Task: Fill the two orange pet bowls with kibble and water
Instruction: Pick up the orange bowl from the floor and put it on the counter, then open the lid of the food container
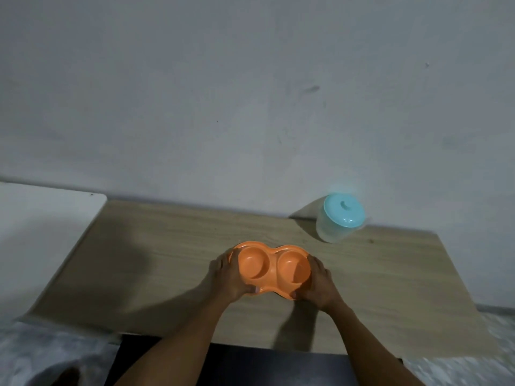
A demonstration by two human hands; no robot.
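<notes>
I see both bare hands gripping an orange plastic double pet bowl point(269, 267) at the middle of a light wood-grain tabletop point(167, 246), its two round wells side by side and both looking empty. The left hand point(230, 274) wraps the bowl's left end, thumb on the near rim; the right hand point(320, 282) clasps the right end the same way. I cannot tell whether the bowl rests on the wood or is held just above it. A clear plastic canister with a turquoise lid point(340, 217) stands at the far right edge of the table, close to the grey wall point(250, 93), well apart from the bowl; its contents are not readable. Bare tabletop lies open to the left of the bowl, and to its right toward the table's edge. A white surface point(41, 218) adjoins the table's left side.
</notes>
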